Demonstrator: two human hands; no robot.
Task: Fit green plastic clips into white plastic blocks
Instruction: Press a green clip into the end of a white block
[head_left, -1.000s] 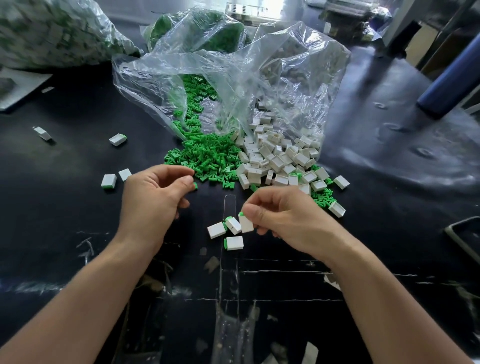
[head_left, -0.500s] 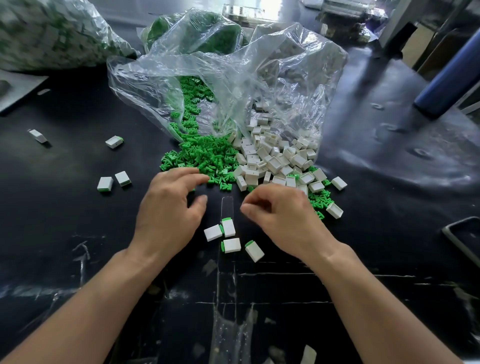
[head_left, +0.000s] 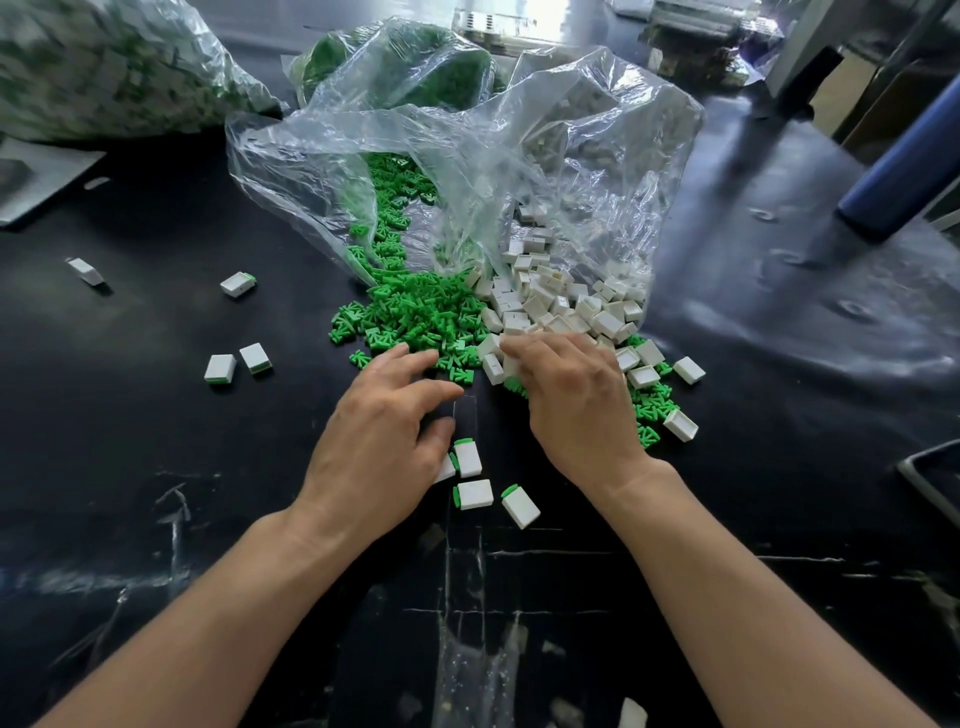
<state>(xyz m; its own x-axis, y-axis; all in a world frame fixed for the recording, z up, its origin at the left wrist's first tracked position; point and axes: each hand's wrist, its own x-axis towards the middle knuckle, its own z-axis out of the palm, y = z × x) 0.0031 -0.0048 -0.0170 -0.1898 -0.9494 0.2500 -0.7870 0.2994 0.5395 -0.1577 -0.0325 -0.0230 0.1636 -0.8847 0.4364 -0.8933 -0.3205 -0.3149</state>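
Note:
A heap of green clips (head_left: 415, 317) and a heap of white blocks (head_left: 561, 306) spill from an open clear bag (head_left: 519, 145) onto the black table. My left hand (head_left: 384, 431) lies flat with fingers spread, its fingertips at the near edge of the green clips. My right hand (head_left: 571, 400) reaches over the near edge of the white heap, fingertips resting on loose blocks; its thumb is hidden. Three fitted blocks with green ends (head_left: 475, 493) lie between my wrists, and another is partly under my left thumb.
More fitted blocks (head_left: 220, 369) lie scattered to the left. Full plastic bags (head_left: 104, 67) stand at the back left. A blue cylinder (head_left: 904, 171) leans at the right, and a tray edge (head_left: 930, 478) shows at the right border.
My right hand let go of a fitted block, which now lies by the others. Both hands then moved forward to the heaps, the left to the clips, the right to the blocks.

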